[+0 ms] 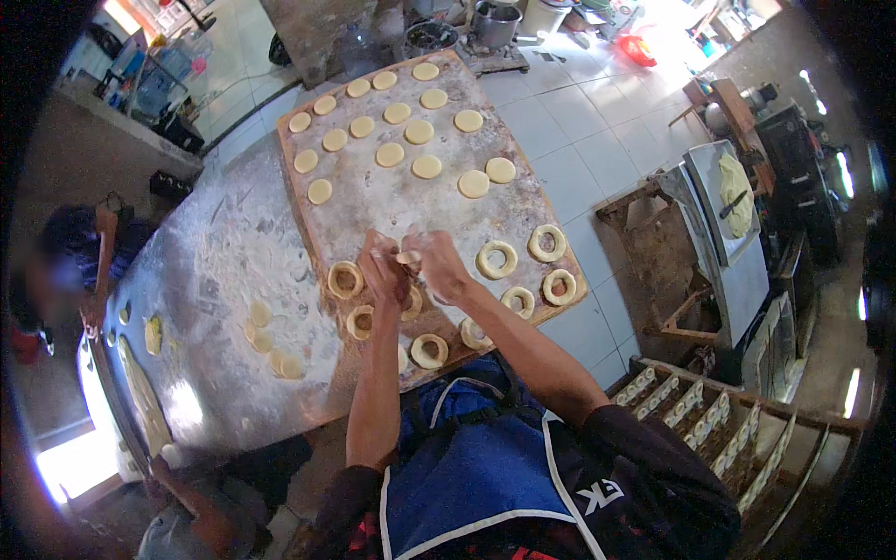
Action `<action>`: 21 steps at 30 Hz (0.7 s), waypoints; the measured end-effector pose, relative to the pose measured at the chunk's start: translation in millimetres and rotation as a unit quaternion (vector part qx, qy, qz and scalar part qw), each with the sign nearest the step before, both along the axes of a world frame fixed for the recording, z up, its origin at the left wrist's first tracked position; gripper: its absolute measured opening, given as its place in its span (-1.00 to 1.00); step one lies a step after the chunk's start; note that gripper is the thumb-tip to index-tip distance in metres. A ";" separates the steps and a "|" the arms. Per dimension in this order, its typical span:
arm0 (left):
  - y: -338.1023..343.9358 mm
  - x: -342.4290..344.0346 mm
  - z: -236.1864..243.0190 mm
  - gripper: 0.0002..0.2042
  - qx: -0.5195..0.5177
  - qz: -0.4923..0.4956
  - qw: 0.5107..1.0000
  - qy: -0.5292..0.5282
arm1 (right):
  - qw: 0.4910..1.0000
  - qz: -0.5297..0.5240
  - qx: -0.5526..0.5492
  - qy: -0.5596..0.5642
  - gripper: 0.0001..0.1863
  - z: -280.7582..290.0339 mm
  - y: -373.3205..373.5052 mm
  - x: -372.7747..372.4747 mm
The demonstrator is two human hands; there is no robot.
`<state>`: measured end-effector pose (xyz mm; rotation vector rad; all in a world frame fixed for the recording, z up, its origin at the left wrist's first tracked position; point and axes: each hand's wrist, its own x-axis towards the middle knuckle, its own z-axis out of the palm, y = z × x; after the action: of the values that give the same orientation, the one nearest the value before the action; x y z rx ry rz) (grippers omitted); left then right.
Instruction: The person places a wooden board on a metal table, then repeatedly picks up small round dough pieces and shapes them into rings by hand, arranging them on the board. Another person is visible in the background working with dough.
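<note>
My left hand (385,273) and my right hand (437,265) meet over the near half of a floured wooden board (373,201), both pinching one small piece of pale dough (408,256) between the fingertips. Around them lie several ring-shaped dough pieces, such as one ring (496,259) to the right and another ring (344,278) to the left. Farther up the board sit several flat round dough discs (427,166) in loose rows.
The board rests on a floured metal table (224,280) with a few dough discs (271,350) on it. Another person (65,271) stands at the table's left. A dough machine (733,215) stands at right; a wooden rack of rings (700,411) lies at lower right.
</note>
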<state>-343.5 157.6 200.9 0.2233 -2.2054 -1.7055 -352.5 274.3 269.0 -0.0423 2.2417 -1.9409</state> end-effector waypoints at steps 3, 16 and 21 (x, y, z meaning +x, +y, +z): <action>14.5 -11.4 -9.1 -0.62 0.018 0.101 0.993 0.064 | 0.988 0.016 -0.044 0.149 -0.80 5.2 29.9 -10.0; 10.2 -42.3 44.1 -0.78 -0.415 -0.187 0.888 -0.065 | 0.854 0.010 0.447 0.267 -0.39 -28.7 102.5 -54.4; 12.8 -38.5 41.6 -0.71 -0.378 -0.153 0.912 -0.040 | 0.796 0.105 0.546 0.238 -0.56 -41.7 103.0 -97.4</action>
<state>-381.9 170.4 242.4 -0.2659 -2.8841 -0.8371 -450.0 377.3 227.3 -0.6347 3.1285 -0.3065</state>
